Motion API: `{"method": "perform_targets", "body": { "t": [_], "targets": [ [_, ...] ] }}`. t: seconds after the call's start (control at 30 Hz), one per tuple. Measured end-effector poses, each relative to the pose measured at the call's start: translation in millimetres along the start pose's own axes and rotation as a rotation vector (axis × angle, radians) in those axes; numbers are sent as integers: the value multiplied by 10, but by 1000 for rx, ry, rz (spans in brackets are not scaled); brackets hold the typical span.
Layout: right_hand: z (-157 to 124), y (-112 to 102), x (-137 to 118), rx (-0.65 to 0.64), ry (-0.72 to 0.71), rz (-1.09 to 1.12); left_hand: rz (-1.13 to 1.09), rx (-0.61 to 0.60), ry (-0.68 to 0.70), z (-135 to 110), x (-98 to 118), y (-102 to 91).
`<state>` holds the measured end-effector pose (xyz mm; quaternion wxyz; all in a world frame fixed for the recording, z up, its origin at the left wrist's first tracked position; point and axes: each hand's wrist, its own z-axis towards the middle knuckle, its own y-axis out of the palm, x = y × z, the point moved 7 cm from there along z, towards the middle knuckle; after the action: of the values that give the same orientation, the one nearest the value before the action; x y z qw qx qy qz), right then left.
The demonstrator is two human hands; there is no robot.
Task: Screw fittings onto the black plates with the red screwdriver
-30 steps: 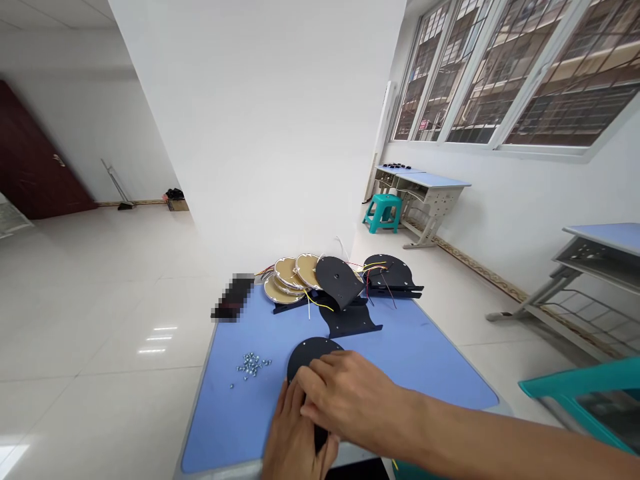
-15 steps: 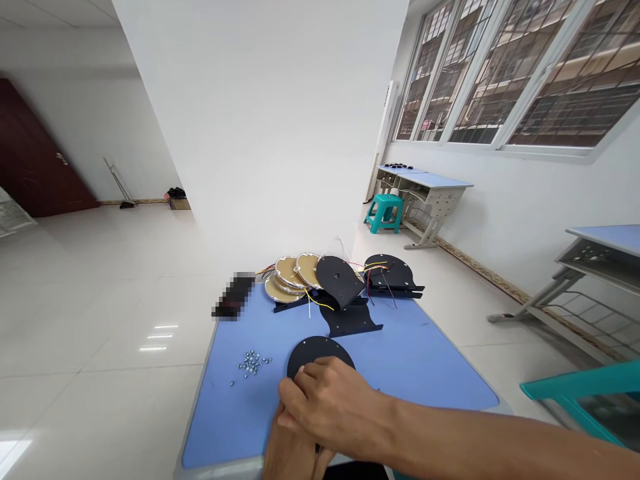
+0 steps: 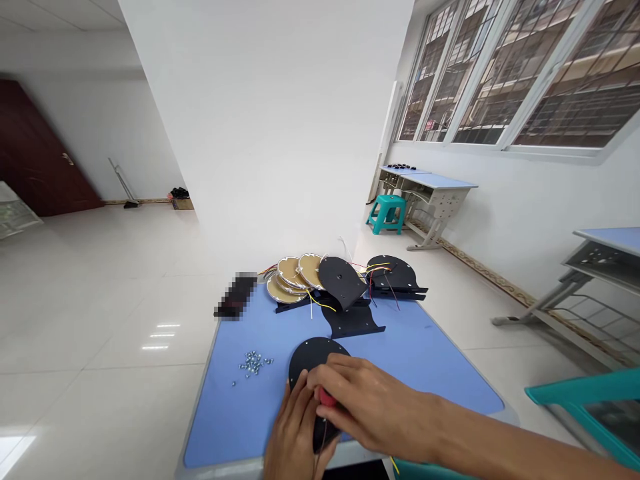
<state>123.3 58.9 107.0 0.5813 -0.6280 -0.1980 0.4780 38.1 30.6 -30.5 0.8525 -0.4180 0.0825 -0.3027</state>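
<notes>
A round black plate lies on the near part of the blue table. My right hand rests over its near edge, fingers curled on a small red part from which a thin wire hangs. My left hand lies against the plate's near left edge, fingers stretched along it and touching the plate. A small heap of silver screws sits just left of the plate.
Farther back on the table lie several round gold discs with coloured wires, more black plates and a flat black bracket. A blurred dark object is at the far left corner. Desks, teal stools and barred windows stand right.
My right hand has shifted slightly right and now shows a red part in its fingers. My left hand has come forward beside the plate. The view moved a little.
</notes>
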Motion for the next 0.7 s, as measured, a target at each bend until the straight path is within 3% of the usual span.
{"method": "perform_targets", "body": {
  "t": [0.1, 0.2, 0.43, 0.5, 0.6, 0.7],
  "targets": [
    [-108, -127, 93, 126, 85, 150, 10, -51, 9, 44, 7, -6],
    [-177, -198, 142, 159, 148, 185, 2, -53, 5, 65, 5, -13],
    [-192, -240, 71, 270, 91, 23, 1, -14, 21, 58, 30, -35],
    [-155, -71, 46, 180, 49, -85, 15, -39, 6, 41, 19, -13],
    [-96, 409, 57, -117, -54, -283, 36, -78, -43, -20, -24, 52],
    [-42, 746, 194, -224, -40, -432, 16, -130, -106, -92, -76, 136]
  ]
}}
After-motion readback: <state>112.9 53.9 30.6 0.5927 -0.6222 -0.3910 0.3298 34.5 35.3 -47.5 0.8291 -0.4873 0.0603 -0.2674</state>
